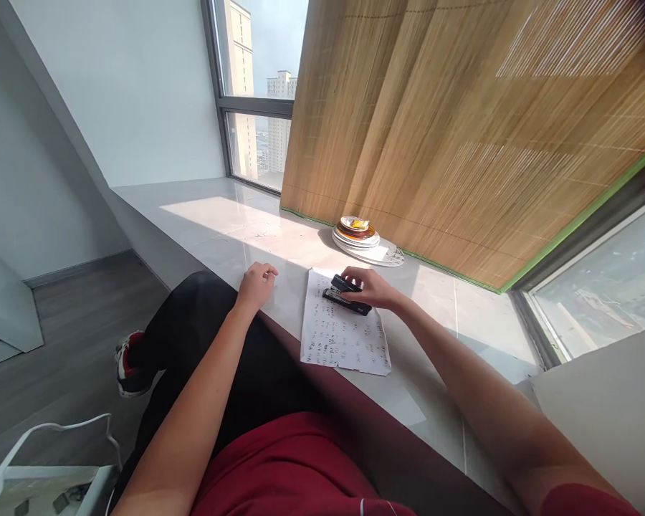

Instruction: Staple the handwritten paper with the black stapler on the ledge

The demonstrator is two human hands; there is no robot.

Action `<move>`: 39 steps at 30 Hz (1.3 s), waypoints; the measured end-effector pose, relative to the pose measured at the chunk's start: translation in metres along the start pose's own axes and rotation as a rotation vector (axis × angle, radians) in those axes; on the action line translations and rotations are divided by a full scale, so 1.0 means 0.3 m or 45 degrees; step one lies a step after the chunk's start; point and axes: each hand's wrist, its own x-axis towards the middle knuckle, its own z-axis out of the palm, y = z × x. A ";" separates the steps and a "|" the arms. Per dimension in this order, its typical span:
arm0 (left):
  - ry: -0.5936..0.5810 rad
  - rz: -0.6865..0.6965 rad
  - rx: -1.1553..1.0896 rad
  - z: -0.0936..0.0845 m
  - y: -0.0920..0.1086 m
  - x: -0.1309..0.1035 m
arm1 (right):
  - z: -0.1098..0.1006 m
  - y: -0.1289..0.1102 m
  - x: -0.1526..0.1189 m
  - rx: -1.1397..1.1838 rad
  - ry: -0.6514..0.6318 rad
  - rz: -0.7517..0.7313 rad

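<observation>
On the window ledge, my right hand (375,289) is closed around a black stapler (348,301), with the thumb and fingers at its back half. White lettering shows on the stapler's side, and its jaw faces left. Beneath it lies a sheet of white paper (344,347) covered with rows of handwritten marks; the stapler and my fingers hide part of its upper area. To the left of the paper, my left hand (256,288) rests by the ledge's front edge. Its fingers are curled in, and nothing shows in them.
A stack of plates (356,238) with a small yellow item on top stands behind the paper, against the bamboo blind (398,129). The tiled ledge (209,215) runs along the window. Down at the left, a white cable (59,426) hangs over a bin-like container (43,473).
</observation>
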 end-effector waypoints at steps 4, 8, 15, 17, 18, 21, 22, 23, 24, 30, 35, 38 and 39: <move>0.002 -0.017 -0.015 -0.003 0.007 -0.003 | -0.103 0.189 -0.067 0.094 -0.057 0.056; 0.053 -0.061 -0.039 -0.005 0.005 -0.004 | -0.068 0.322 -0.067 -0.059 0.291 0.230; 0.114 -0.117 -0.123 -0.001 0.016 0.004 | 0.029 0.377 0.029 -0.357 0.097 0.318; 0.161 -0.142 -0.164 -0.002 0.022 0.008 | 0.042 0.359 0.069 -0.387 0.002 0.339; 0.193 -0.154 -0.189 -0.005 0.024 0.010 | 0.055 0.342 0.100 -0.401 -0.040 0.345; 0.317 -0.205 -0.275 -0.019 0.021 0.011 | 0.132 0.263 0.243 -0.425 -0.142 0.328; 0.363 -0.237 -0.306 -0.025 0.017 0.010 | 0.168 0.228 0.301 -0.424 -0.166 0.309; 0.405 -0.282 -0.343 -0.032 0.010 0.009 | 0.207 0.191 0.359 -0.419 -0.187 0.281; 0.441 -0.333 -0.387 -0.037 0.003 0.008 | 0.246 0.154 0.413 -0.411 -0.202 0.250; 0.523 -0.463 -0.639 -0.048 -0.035 0.009 | 0.371 0.012 0.560 -0.313 -0.186 0.116; 0.492 -0.458 -0.609 -0.040 -0.036 0.010 | 0.332 0.038 0.486 -0.364 -0.224 0.131; 0.460 -0.439 -0.552 -0.040 -0.036 0.009 | 0.274 0.089 0.411 -0.400 -0.275 0.158; 0.445 -0.426 -0.525 -0.041 -0.034 0.009 | 0.252 0.109 0.384 -0.414 -0.287 0.177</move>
